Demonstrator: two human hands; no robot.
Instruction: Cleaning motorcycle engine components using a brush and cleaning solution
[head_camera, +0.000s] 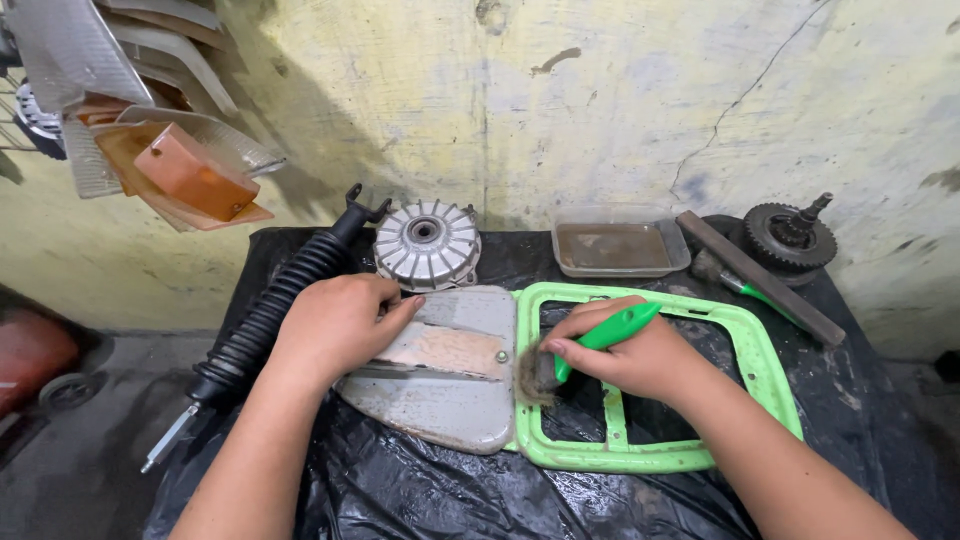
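A: Left hand (345, 325) lies flat, fingers spread, pressing on the grey metal cover panel (450, 375), holding nothing. Right hand (630, 355) is closed round the green-handled brush (590, 340), bristles down at the panel's right edge, beside the green frame (770, 370).

B: Step?

A: Looks like brushing grime off the panel, mid-stroke. Panel sits centre on the black plastic sheet (400, 490), touching the frame.

B: Next move needs?

A: My guess: steady pressure from the left so the panel doesn't slide, short strokes along the dirty edge.

B: Counts?

A: One panel, one brush, one frame. One finned round hub (427, 243), one ribbed black shock tube (265, 320), one clear tray (618, 247) of brownish liquid, one flat file-like bar (760, 278), one gear cluster (792, 235). Several lamp lenses (180, 165) hang top left; can't count exactly.
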